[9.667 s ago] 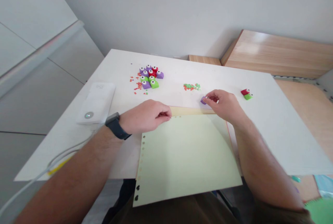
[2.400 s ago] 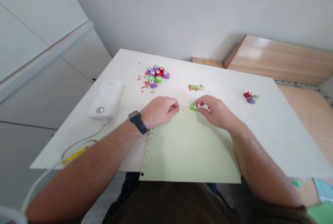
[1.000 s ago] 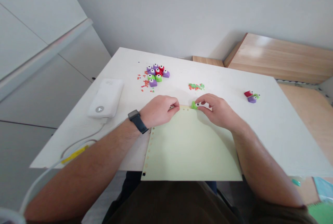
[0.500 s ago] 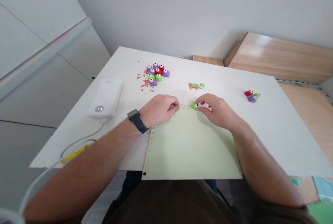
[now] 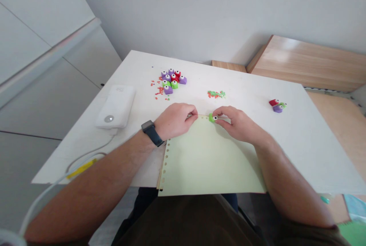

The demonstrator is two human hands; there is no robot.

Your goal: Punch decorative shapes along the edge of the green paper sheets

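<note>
A pale green sheet of paper (image 5: 213, 162) lies over the table's front edge, with small shaped holes along its left side and part of its far edge. My left hand (image 5: 177, 120), with a dark watch on the wrist, pinches the sheet at its far left corner. At the far edge, my right hand (image 5: 236, 123) holds a small green craft punch (image 5: 211, 118) with a white button between thumb and fingers. The punch sits on the paper's edge. Another sheet shows beneath at the left.
Several purple, red and green punches (image 5: 173, 79) cluster at the back left beside red paper bits (image 5: 160, 90). Green and red bits (image 5: 216, 94) lie mid-table. Three more punches (image 5: 277, 106) stand at right. A white power bank (image 5: 116, 105) with a cable lies at left.
My right hand and the green punch have shifted slightly left and nearer to me. The top sheet's near left corner has moved right, baring a sheet underneath. My left hand has barely moved.
</note>
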